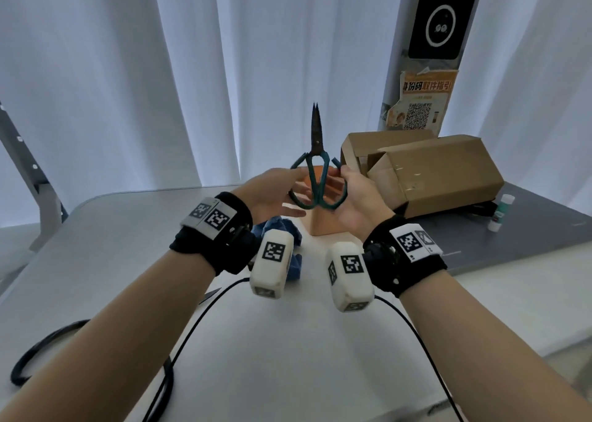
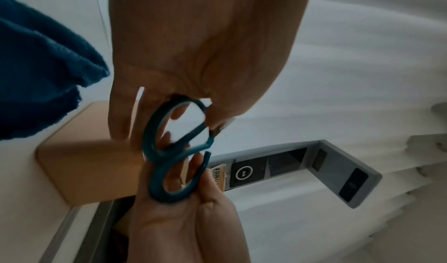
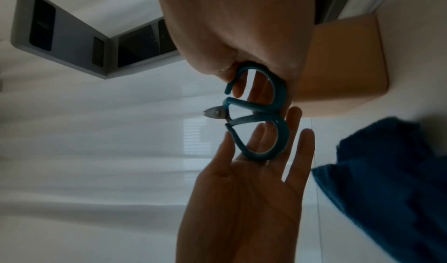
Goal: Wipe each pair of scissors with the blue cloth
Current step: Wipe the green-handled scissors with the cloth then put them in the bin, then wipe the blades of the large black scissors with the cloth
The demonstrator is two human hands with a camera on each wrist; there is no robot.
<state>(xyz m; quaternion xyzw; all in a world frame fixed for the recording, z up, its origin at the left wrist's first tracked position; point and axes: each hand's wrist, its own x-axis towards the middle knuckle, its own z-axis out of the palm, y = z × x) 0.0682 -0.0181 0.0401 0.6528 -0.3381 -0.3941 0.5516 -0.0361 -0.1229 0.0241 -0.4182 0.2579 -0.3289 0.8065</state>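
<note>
White curtains point(image 1: 128, 69), right grip point(image 1: 355, 197) pinching upright scissors point(image 1: 316, 139), left grip point(image 1: 269, 191) flat-fingered against them (blue cloth point(image 1: 278, 226) below)

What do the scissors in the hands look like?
The scissors have two slim, dark blades, metal by the look, almost fully shut with the tips a little apart. A small pivot screw joins them. The handles are two big teal loops, open at their ends. The scissors stand upright in the air, points up. The right hand pinches one loop; the left hand touches the other with straight fingers and thumb. The blue cloth lies below, not touching them.
</note>
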